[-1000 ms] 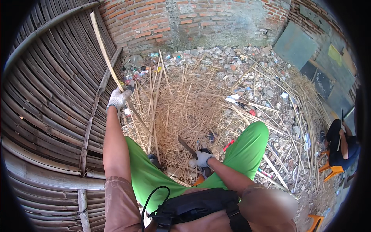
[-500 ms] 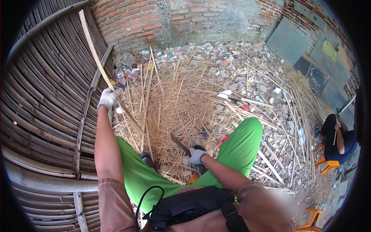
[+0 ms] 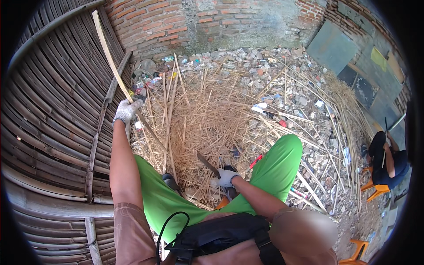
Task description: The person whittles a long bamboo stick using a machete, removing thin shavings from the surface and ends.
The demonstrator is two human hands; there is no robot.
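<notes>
My gloved left hand (image 3: 126,111) is closed around a long split bamboo strip (image 3: 111,59) at the left. Its pale upper end rises along the slatted wall, and its darker lower end slants down toward my left knee. Between my knees, my gloved right hand (image 3: 227,177) grips a machete (image 3: 206,163) with a dark, blunt-ended blade. The blade points up and to the left, apart from the strip. The machete's handle is hidden inside the glove.
Bamboo shavings (image 3: 207,110) and loose strips cover the ground ahead. Rubble and litter (image 3: 304,97) spread to the right. A slatted bamboo wall (image 3: 57,106) stands close on my left, a brick wall (image 3: 247,26) behind. At far right a person (image 3: 389,161) sits on an orange stool (image 3: 375,192).
The view has shifted very slightly. Both my hands keep their grips and nearly the same places; the strip and the machete have barely moved.
</notes>
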